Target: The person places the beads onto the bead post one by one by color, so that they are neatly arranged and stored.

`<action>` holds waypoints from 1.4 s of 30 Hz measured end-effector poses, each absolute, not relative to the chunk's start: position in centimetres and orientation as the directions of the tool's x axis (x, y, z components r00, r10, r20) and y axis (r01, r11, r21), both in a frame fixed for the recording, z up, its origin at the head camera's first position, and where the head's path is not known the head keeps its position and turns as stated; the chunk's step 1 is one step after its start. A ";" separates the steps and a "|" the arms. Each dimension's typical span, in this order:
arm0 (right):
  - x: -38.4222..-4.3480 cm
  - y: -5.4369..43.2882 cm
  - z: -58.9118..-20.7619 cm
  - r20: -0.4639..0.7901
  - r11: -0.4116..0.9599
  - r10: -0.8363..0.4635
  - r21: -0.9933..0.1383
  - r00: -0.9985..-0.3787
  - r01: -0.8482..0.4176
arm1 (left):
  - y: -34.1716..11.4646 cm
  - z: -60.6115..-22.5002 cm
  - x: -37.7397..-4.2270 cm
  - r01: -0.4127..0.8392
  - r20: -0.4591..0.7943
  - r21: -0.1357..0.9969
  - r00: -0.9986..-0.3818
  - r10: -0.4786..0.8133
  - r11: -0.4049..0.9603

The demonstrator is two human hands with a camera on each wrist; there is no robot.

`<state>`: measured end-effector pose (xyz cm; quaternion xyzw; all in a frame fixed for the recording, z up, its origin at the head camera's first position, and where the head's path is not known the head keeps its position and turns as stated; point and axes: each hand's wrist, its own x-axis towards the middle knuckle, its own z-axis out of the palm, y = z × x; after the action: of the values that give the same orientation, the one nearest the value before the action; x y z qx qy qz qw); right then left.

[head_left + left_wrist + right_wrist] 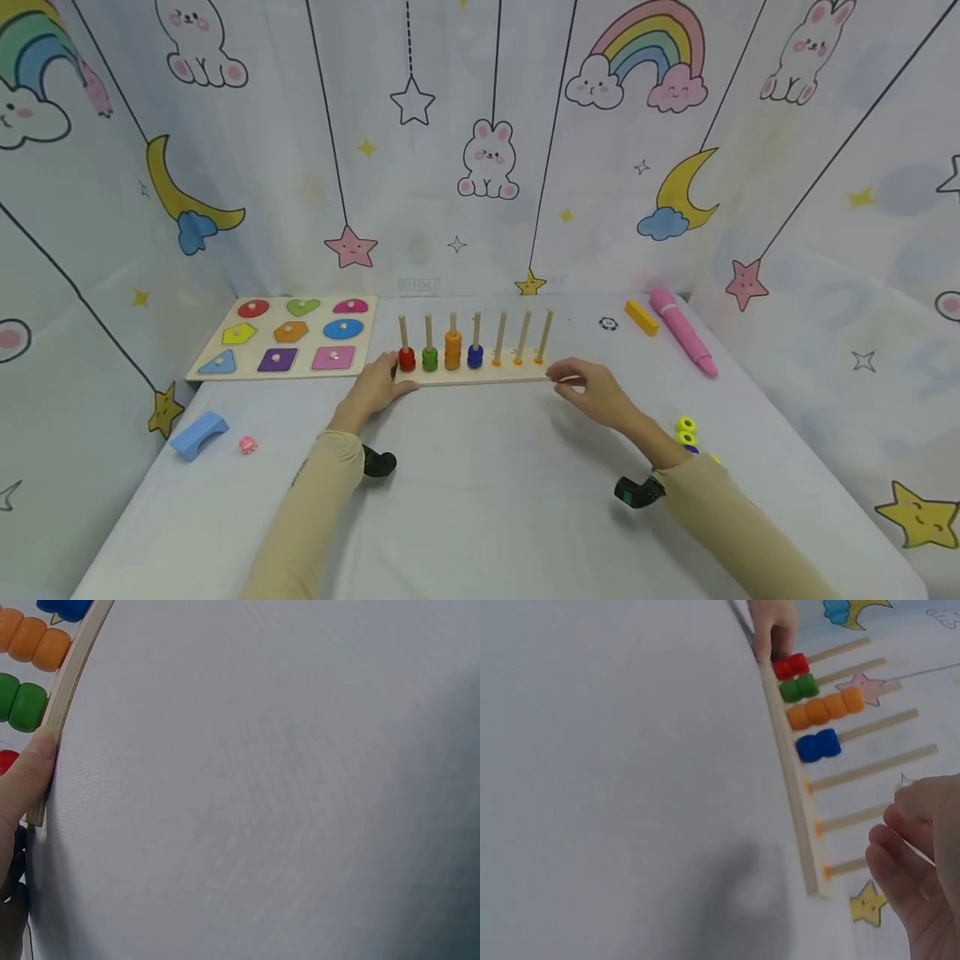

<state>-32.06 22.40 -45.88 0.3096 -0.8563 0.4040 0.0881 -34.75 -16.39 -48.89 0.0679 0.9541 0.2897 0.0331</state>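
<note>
A wooden peg board (480, 382) stands on the table with seven upright pegs in a row. Red beads (407, 359), green beads (430, 359), a taller orange stack (453, 351) and blue beads (476, 357) sit on the four left pegs; three pegs on the right are bare. My left hand (372, 386) grips the board's left end, its thumb (31, 769) against the front edge. By the right end hovers my right hand (596, 392), fingers loosely bent, with nothing visible between them. In the right wrist view its fingers (900, 874) appear apart from the pegs.
A shape puzzle board (281, 373) lies at back left. Nearer are a blue arch block (199, 434) and a small pink piece (247, 445). At right lie a yellow block (641, 317), a pink pen-shaped object (684, 332) and loose yellow beads (686, 425), partly behind my right forearm.
</note>
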 end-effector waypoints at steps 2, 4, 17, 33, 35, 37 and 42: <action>-30.5 24.1 -46.2 0.379 0.498 -0.460 -0.639 -0.803 -0.587 | -16.4 -48.9 -34.8 0.114 -0.023 0.555 -0.988 0.152 0.824; -28.9 25.8 -46.2 0.371 0.509 -0.458 -0.635 -0.808 -0.581 | -16.4 -49.0 -34.9 0.116 -0.025 0.554 -0.987 0.156 0.825; -23.9 35.5 -47.2 0.257 0.622 -0.417 -0.619 -0.872 -0.480 | -16.6 -49.1 -35.0 0.106 -0.041 0.554 -0.987 0.154 0.826; -21.6 35.4 -48.7 0.275 0.726 -0.463 -0.428 -0.842 -0.539 | -16.5 -48.8 -34.9 0.111 -0.047 0.548 -0.986 0.162 0.829; -21.7 35.1 -48.8 0.294 0.724 -0.445 -0.437 -0.846 -0.533 | -16.5 -48.8 -34.9 0.113 -0.045 0.550 -0.985 0.164 0.827; -22.0 34.6 -48.8 0.321 0.711 -0.436 -0.451 -0.841 -0.541 | -16.5 -48.8 -34.8 0.111 -0.045 0.555 -0.986 0.163 0.824; -23.6 32.5 -48.7 0.378 0.643 -0.457 -0.485 -0.806 -0.592 | -16.4 -48.8 -34.8 0.108 -0.045 0.552 -0.986 0.159 0.827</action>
<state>-23.63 32.46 -48.66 0.2914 -0.8997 0.3056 0.1109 -34.76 -16.37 -48.81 0.0701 0.9547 0.2857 0.0445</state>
